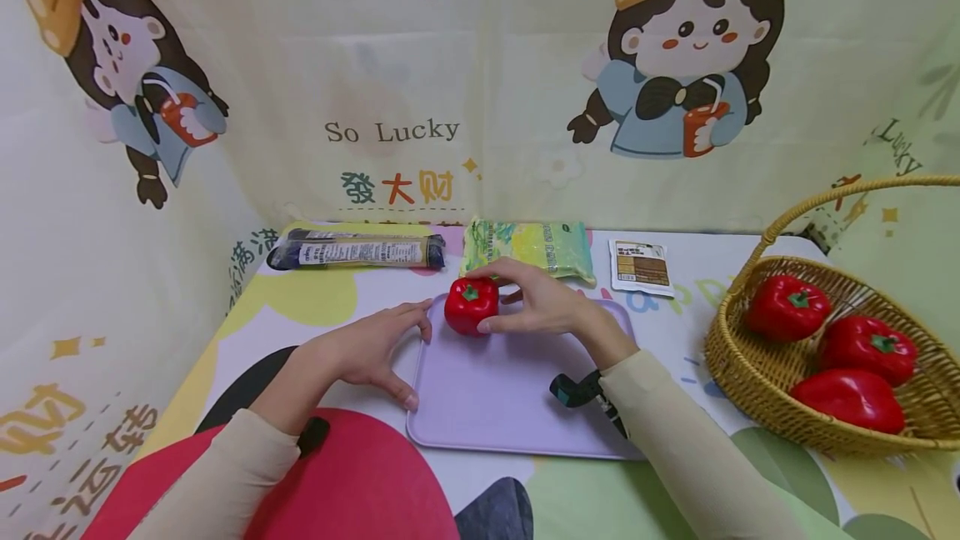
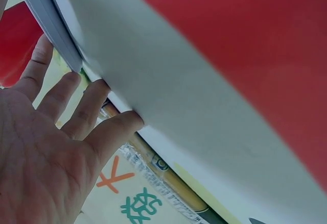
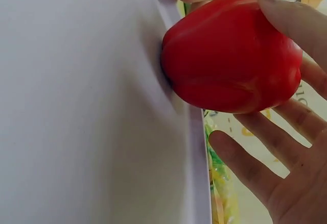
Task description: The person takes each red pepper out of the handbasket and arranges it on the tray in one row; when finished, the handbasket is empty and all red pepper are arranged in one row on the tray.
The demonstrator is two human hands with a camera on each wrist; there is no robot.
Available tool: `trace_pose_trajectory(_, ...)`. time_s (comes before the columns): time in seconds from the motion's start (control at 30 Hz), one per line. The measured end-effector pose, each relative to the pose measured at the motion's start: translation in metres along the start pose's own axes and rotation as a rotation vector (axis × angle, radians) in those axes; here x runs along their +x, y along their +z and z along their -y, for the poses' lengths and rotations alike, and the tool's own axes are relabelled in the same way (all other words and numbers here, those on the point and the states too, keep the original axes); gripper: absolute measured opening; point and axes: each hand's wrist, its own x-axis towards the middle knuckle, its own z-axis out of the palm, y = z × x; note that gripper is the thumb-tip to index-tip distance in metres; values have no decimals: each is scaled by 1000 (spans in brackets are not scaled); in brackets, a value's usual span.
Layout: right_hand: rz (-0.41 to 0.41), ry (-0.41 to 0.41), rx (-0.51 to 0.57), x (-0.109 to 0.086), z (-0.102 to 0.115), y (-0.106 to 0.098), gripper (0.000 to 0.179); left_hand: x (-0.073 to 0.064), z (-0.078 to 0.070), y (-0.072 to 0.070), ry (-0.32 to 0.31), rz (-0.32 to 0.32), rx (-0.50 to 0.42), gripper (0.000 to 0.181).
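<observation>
A red bell pepper (image 1: 471,307) with a green stem stands at the far left corner of the lilac tray (image 1: 517,407). My right hand (image 1: 536,300) grips it from the right, thumb on the near side and a finger over the far side. In the right wrist view the pepper (image 3: 232,55) is at the tray's surface, with the lower fingers spread apart from it. At the tray's left rim is my left hand (image 1: 375,348), thumb and fingers apart and holding nothing. Its fingertips (image 2: 71,78) lie near the rim in the left wrist view.
A wicker basket (image 1: 757,382) with several red peppers (image 1: 870,348) stands on the right, its handle arching up. Along the back lie a dark, long package (image 1: 360,250), a green-yellow packet (image 1: 528,248) and a small white-brown packet (image 1: 641,267). A printed cloth hangs behind.
</observation>
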Motion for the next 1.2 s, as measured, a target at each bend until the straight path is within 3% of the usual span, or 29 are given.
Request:
trace_pose_trajectory(0.53, -2, 14, -20, -7, 0, -2, 84, 2, -4, 0, -19, 18, -2, 78)
trace_pose_trajectory(0.8, -30, -22, -151, -11, 10, -12, 82, -3, 0, -5, -26, 11, 17, 77)
trace_pose_trajectory(1.2, -22, -19, -264, -38, 17, -30, 79, -1, 1, -1, -8, 11, -3, 76)
